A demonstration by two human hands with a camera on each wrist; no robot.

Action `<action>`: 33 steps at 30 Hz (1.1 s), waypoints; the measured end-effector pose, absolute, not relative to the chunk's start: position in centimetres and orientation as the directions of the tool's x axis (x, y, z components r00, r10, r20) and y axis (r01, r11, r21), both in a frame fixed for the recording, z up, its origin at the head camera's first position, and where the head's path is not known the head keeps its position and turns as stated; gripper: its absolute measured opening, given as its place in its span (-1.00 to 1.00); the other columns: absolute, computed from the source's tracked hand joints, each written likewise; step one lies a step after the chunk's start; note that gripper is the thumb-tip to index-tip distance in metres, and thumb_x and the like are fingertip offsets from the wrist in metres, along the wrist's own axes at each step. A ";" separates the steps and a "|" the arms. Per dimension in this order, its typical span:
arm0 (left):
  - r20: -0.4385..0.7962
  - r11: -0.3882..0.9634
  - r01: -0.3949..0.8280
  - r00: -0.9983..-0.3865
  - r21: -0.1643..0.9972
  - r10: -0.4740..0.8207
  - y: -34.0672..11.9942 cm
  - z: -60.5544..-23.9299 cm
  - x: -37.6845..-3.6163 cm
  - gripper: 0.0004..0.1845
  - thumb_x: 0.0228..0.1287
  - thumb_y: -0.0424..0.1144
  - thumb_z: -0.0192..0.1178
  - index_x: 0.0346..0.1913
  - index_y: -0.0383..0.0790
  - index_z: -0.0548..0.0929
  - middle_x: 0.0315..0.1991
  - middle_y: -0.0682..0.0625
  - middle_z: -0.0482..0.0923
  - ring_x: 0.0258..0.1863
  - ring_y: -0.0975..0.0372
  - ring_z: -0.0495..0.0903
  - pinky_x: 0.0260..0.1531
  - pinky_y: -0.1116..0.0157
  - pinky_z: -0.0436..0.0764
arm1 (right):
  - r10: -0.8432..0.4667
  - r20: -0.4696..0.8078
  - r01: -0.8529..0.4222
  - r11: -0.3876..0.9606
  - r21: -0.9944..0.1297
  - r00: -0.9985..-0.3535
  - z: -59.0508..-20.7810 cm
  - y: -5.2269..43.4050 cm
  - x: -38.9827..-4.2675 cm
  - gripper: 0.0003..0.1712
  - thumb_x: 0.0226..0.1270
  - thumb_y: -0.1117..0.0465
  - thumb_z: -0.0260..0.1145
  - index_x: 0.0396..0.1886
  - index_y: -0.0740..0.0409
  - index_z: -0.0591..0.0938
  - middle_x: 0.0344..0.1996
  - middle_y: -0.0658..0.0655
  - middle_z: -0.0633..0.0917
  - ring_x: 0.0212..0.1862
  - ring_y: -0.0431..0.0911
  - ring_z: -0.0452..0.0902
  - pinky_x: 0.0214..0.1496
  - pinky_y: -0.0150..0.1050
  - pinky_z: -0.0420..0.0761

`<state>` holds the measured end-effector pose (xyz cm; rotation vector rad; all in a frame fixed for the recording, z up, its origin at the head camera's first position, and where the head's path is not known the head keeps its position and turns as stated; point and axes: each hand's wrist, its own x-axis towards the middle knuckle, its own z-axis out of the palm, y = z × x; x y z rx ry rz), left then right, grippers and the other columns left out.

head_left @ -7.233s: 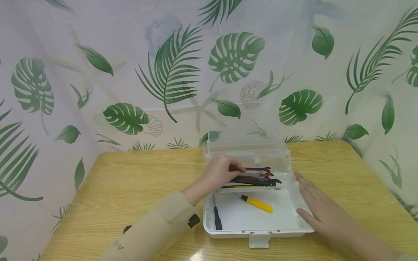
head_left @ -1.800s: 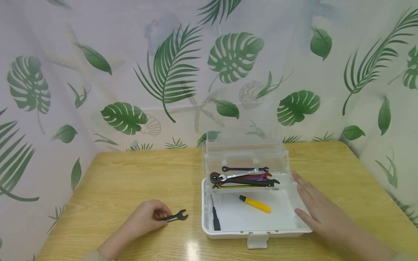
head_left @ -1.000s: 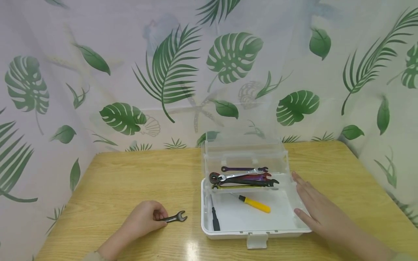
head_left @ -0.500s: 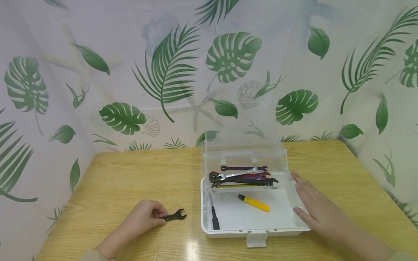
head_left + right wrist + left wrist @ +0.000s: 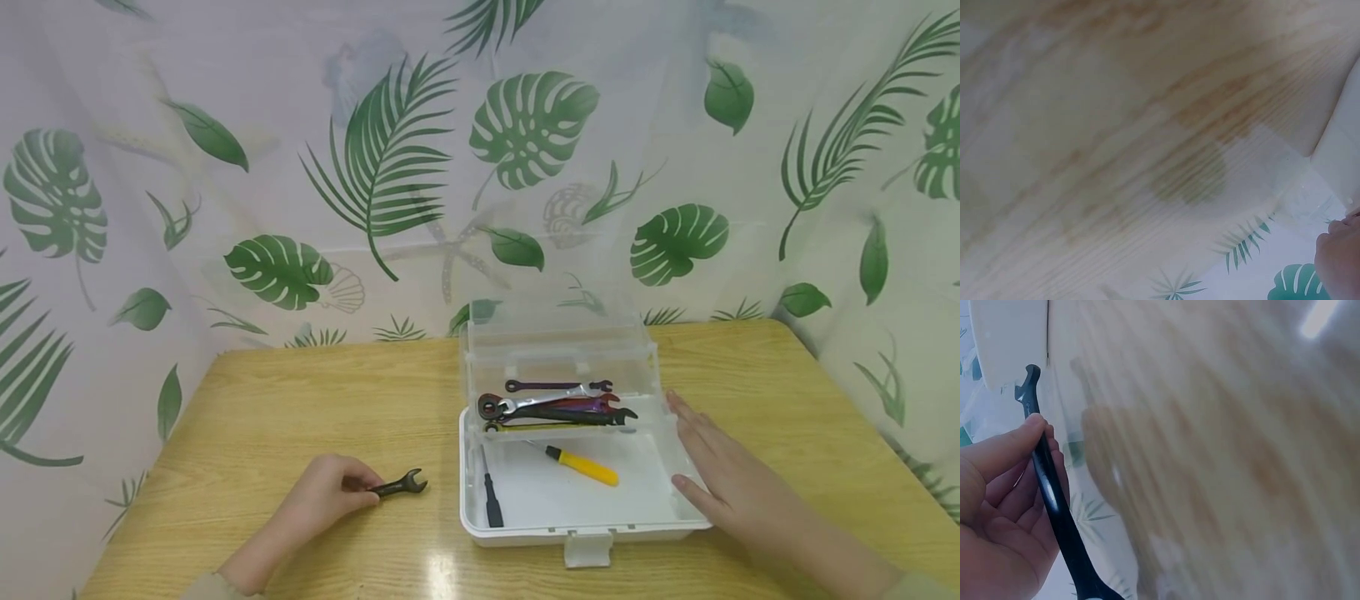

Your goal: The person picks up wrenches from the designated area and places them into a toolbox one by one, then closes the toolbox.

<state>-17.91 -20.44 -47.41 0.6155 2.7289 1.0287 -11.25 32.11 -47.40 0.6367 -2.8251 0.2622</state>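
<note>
My left hand (image 5: 321, 498) pinches a black wrench (image 5: 401, 484) between thumb and fingers, left of the white toolbox (image 5: 525, 537). Its open-ended jaw points toward the box. In the left wrist view, the thumb lies along the wrench (image 5: 1054, 494), and its shaft runs down past the palm. My right hand (image 5: 731, 483) rests against the box's right side, fingers extended; only part of it shows in the right wrist view. Several wrenches are piled in the clear upper tray, a silver wrench (image 5: 551, 398) on top. Below lie a yellow-handled screwdriver (image 5: 588, 467) and a black screwdriver (image 5: 492, 502).
The toolbox's clear lid (image 5: 555, 321) stands raised at the back. A white latch (image 5: 588, 550) hangs off the front edge. Wood-grain table (image 5: 337, 400) surrounds the box, with a leaf-print curtain (image 5: 420, 167) behind and at both sides.
Earlier my left hand held the silver wrench over the tray; that wrench now lies there. The left hand then took the black wrench from the table and has just raised it slightly. The right hand stays put.
</note>
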 end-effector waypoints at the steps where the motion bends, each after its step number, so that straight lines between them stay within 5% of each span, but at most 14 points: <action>1: -0.003 0.676 0.317 -0.904 0.665 0.427 -20.5 -47.4 -17.9 -0.91 0.18 -0.44 0.52 -0.26 -0.23 0.86 -0.30 -0.02 0.85 -0.34 0.36 0.69 -0.28 0.49 0.68 | -0.399 0.259 -0.441 0.889 -0.126 -0.879 -47.4 32.1 -11.2 -0.03 0.59 0.01 0.26 0.74 0.25 0.00 0.76 0.16 -0.01 0.77 -0.19 -0.25 0.55 -0.68 -0.49; 13: -0.001 0.660 0.277 -0.921 0.699 0.389 -19.9 -45.6 -18.5 -0.91 0.20 -0.46 0.50 -0.26 -0.25 0.88 -0.28 -0.08 0.85 -0.34 0.30 0.72 -0.32 0.44 0.71 | -0.370 0.205 -0.401 0.906 -0.137 -0.906 -47.1 31.9 -11.2 -0.05 0.62 -0.04 0.22 0.73 0.27 0.02 0.77 0.15 -0.03 0.75 0.05 -0.02 0.51 -0.71 -0.52; 22: 0.036 0.660 0.316 -0.915 0.681 0.401 -19.1 -42.8 -19.5 -0.91 0.24 -0.45 0.49 -0.21 -0.28 0.89 -0.25 -0.11 0.85 -0.34 0.29 0.73 -0.34 0.42 0.71 | -0.391 0.238 -0.425 0.898 -0.114 -0.889 -47.4 32.2 -11.4 -0.02 0.59 -0.02 0.25 0.74 0.25 0.00 0.76 0.16 0.00 0.77 -0.07 -0.12 0.53 -0.69 -0.51; 28: 0.077 0.656 0.354 -0.908 0.667 0.411 -18.0 -41.1 -20.1 -0.89 0.24 -0.46 0.49 -0.20 -0.26 0.89 -0.23 -0.12 0.86 -0.34 0.27 0.74 -0.34 0.42 0.70 | -0.401 0.262 -0.438 0.893 -0.101 -0.878 -47.5 32.2 -11.5 -0.01 0.58 -0.01 0.28 0.74 0.23 0.00 0.77 0.13 -0.02 0.72 -0.41 -0.42 0.55 -0.68 -0.48; 33: 0.103 0.664 0.379 -0.903 0.645 0.416 -16.9 -40.0 -20.4 -0.89 0.26 -0.44 0.49 -0.19 -0.23 0.90 -0.21 -0.09 0.86 -0.33 0.29 0.72 -0.33 0.41 0.68 | -0.409 0.269 -0.449 0.887 -0.106 -0.872 -47.5 32.2 -11.5 -0.01 0.58 0.01 0.28 0.74 0.24 0.00 0.76 0.14 -0.01 0.73 -0.38 -0.39 0.56 -0.68 -0.47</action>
